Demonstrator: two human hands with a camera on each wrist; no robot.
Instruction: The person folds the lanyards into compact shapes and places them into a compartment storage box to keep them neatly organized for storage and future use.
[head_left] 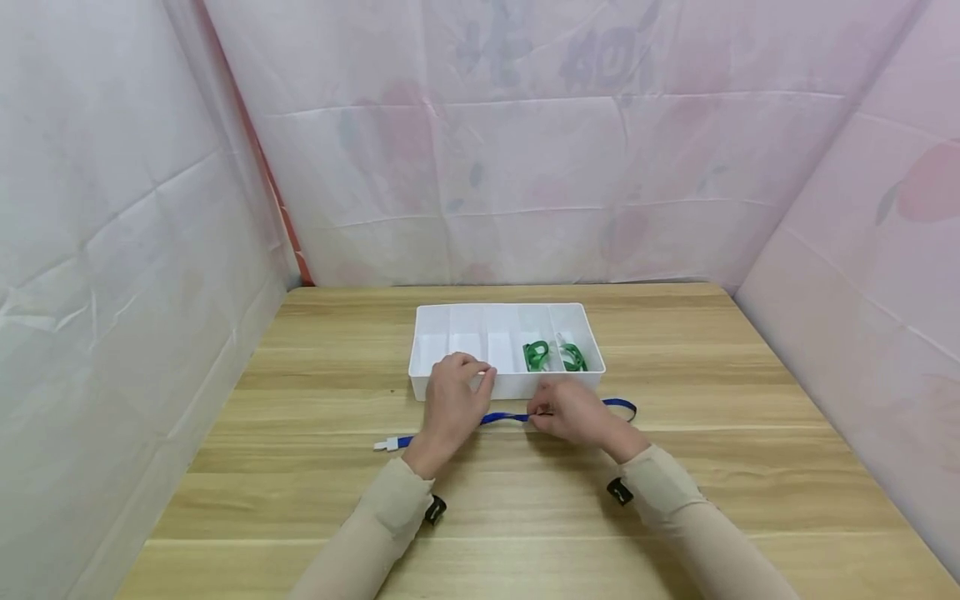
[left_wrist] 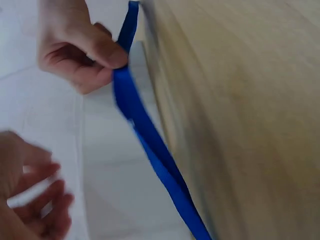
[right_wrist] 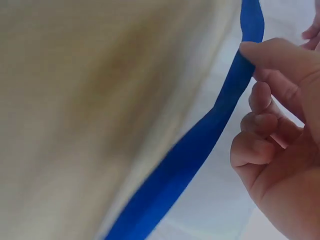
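Blue strap on table, 6 o'clock of tray.
Right hand fingers pinching strap; left hand fingers relaxed over it, gripping nothing.

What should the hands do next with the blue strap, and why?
Probably fold the strap into a small bundle. The right hand pinches it, the left hand is by it, and it lies stretched out before the tray, where green straps sit coiled.

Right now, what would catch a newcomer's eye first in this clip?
The blue strap lying across the wooden table, just in front of the white divided tray. The right hand pinches it near the middle, while the left hand hovers over it beside the tray. Green coiled items sit in the tray's two right compartments.
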